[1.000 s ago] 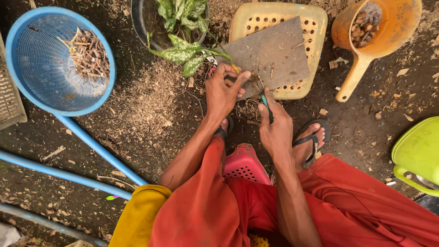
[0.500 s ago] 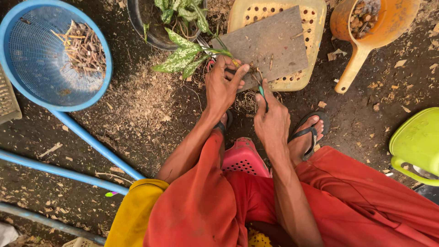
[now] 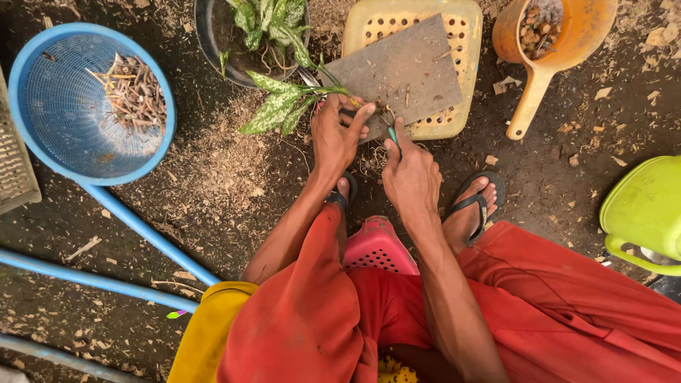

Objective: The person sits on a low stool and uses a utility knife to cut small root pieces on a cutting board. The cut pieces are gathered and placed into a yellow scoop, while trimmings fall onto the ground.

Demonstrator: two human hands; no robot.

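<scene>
From the head view, the left hand closes around the stem of a green, white-speckled leafy plant cutting, leaves trailing to its left. The right hand grips a small green-handled tool against the grey wooden board just ahead.

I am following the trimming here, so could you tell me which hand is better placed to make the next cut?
Probably the right hand: it holds a small green-handled tool at the stem, while the left hand pins the leafy cutting on the board.
</scene>
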